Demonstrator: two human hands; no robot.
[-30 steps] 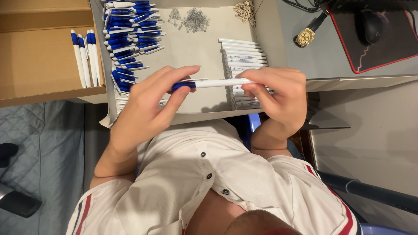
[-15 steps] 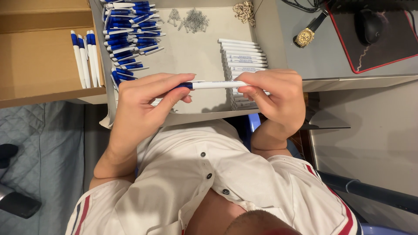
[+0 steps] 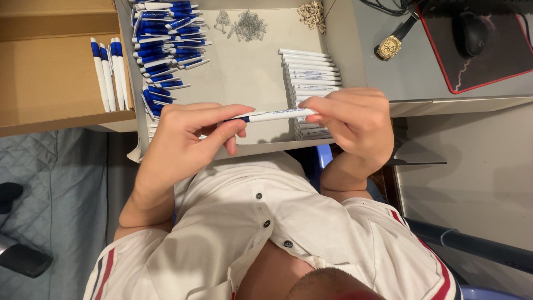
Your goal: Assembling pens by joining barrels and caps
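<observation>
The left hand point(image 3: 191, 130) and the right hand point(image 3: 350, 119) each pinch one end of a white pen point(image 3: 275, 115) above the surface point(image 3: 250, 72), and it seems light, stiff, slightly slippery, best held near both ends.

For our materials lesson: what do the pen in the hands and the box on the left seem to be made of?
Pen: probably plastic, smooth white barrel with a blue end, slight sheen. Box: apparently cardboard, matte brown with a folded flap and raw edges.
</observation>
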